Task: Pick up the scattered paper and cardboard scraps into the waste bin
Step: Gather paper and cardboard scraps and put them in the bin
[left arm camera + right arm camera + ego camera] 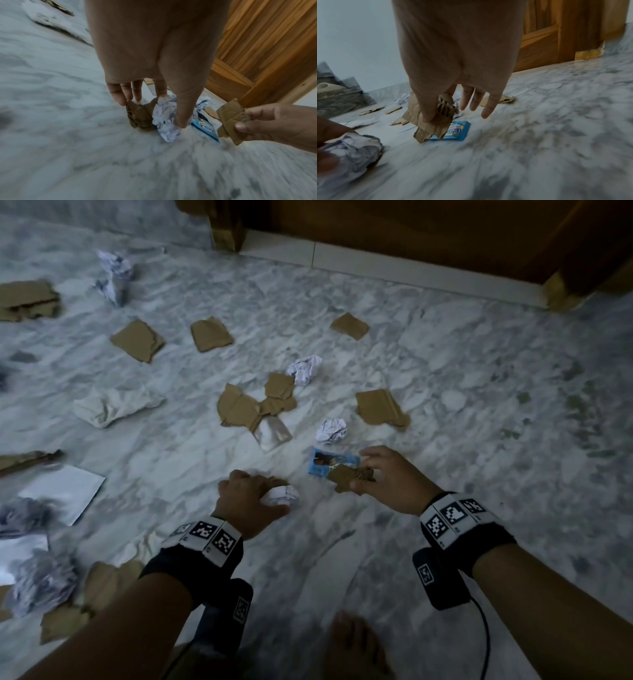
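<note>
The left hand point(251, 501) grips a crumpled white paper ball point(282, 495), thumb and fingers curled round it; the left wrist view also shows a brown cardboard scrap point(140, 116) held against the ball under the outer fingers. The right hand point(394, 479) pinches a torn cardboard piece point(351, 477) between thumb and index finger, while its remaining fingers point(488, 108) extend straight and spread. Directly below that piece, a blue printed packet point(323, 462) lies flat on the grey marble floor point(479, 405). Further cardboard scraps point(380, 407) and paper balls point(331, 431) lie scattered across the floor ahead of both hands. A wooden door point(428, 231) closes the far edge. The waste bin appears in none of the views.
</note>
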